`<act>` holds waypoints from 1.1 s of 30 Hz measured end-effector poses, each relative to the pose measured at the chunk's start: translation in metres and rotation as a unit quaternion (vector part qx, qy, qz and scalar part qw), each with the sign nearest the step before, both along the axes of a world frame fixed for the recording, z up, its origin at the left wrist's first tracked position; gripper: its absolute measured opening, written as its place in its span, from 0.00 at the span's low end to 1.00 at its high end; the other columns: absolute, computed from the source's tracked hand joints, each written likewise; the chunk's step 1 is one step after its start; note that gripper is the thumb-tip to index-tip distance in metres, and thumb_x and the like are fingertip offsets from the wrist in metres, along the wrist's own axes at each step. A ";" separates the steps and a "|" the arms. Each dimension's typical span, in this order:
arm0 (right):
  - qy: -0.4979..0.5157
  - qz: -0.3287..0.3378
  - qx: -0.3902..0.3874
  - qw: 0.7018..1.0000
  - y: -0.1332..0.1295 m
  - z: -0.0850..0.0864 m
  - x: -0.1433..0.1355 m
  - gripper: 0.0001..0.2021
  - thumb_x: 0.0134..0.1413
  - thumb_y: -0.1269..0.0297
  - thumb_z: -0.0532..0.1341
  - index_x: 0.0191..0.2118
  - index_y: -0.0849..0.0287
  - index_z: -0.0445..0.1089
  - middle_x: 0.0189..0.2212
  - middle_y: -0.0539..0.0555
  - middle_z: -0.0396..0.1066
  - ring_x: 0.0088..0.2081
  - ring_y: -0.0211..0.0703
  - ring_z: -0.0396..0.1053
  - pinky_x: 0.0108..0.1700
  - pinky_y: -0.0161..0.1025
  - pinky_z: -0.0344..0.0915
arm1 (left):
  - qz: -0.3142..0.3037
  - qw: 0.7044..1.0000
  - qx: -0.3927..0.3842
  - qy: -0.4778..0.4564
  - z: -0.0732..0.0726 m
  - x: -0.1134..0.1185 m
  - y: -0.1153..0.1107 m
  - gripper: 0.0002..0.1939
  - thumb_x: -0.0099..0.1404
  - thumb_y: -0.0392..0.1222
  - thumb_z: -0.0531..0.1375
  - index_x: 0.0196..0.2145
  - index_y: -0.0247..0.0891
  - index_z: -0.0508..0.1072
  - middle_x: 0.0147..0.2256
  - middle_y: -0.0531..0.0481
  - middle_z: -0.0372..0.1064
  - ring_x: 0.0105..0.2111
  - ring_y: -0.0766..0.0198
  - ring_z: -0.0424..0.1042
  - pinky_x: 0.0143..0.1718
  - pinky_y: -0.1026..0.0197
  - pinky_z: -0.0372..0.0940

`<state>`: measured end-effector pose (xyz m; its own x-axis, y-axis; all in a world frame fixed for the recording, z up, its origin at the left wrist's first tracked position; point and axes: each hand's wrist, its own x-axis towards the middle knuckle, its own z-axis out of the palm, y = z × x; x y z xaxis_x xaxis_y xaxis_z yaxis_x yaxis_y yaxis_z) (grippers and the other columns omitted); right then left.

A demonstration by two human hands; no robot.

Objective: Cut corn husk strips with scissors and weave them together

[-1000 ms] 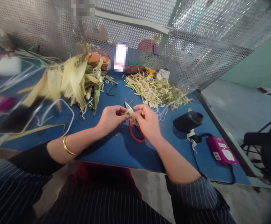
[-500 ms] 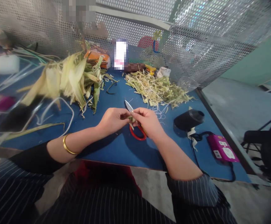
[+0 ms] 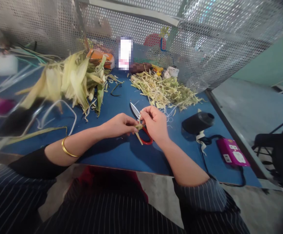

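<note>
Between my hands is a narrow strip of corn husk, folded or knotted at its middle, with one end hanging down toward the front. My left hand pinches it from the left between thumb and fingers. My right hand is closed on the strip's upper end, just right of the left fingertips. Beneath the hands, red-handled scissors lie on the blue table, blades pointing away; part of them is hidden by the strip and my right hand.
Large corn husks are piled at the left, husk scraps at the back right. White thread lies beside the scraps. A black cylindrical device and a purple box with a cable are at the right. A phone stands at the back.
My right hand has lifted slightly, drawing one end of the strip upward. More of the strip shows between my hands. The view has shifted a little; the scissors stay put.
</note>
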<state>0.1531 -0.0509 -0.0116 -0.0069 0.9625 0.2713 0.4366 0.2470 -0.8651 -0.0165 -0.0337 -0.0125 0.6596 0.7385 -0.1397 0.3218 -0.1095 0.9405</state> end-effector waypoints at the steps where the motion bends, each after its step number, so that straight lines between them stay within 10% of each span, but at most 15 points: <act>1: 0.004 -0.005 -0.002 1.000 0.000 -0.001 -0.001 0.06 0.56 0.63 0.55 0.30 0.56 0.65 0.23 0.47 0.67 0.23 0.34 0.64 0.30 0.35 0.62 | -0.004 1.000 -0.004 -0.003 0.001 0.000 0.000 0.08 0.56 0.42 0.59 0.28 0.35 0.75 0.22 0.53 0.67 0.22 0.68 0.65 0.25 0.66 0.60; 19: -0.028 0.041 0.021 0.999 -0.004 -0.004 -0.008 0.07 0.58 0.61 0.55 0.32 0.56 0.65 0.24 0.48 0.67 0.26 0.36 0.65 0.32 0.35 0.61 | 0.046 0.998 -0.042 0.006 -0.004 0.007 -0.007 0.12 0.53 0.47 0.62 0.22 0.35 0.75 0.18 0.52 0.65 0.18 0.69 0.62 0.19 0.67 0.56; 25: -0.061 0.012 0.047 0.997 0.007 0.000 0.006 0.08 0.56 0.59 0.57 0.33 0.57 0.68 0.30 0.50 0.70 0.32 0.37 0.66 0.35 0.35 0.60 | 0.152 0.985 -0.044 -0.069 -0.002 0.005 0.000 0.12 0.53 0.47 0.64 0.29 0.35 0.79 0.21 0.49 0.70 0.19 0.70 0.63 0.22 0.65 0.59; 33: -0.079 -0.008 -0.022 0.997 0.014 -0.004 0.013 0.09 0.52 0.60 0.59 0.25 0.58 0.68 0.19 0.46 0.64 0.23 0.35 0.58 0.28 0.35 0.55 | 0.159 0.984 -0.019 -0.071 -0.001 0.000 0.003 0.13 0.53 0.48 0.65 0.27 0.34 0.79 0.21 0.49 0.70 0.20 0.68 0.66 0.22 0.65 0.59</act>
<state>0.1657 -0.0368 -0.0161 -0.0297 0.9739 0.2250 0.5712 0.2012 -0.7957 -0.0168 -0.0307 -0.0139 0.4106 0.9069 -0.0941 0.1986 0.0118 0.9800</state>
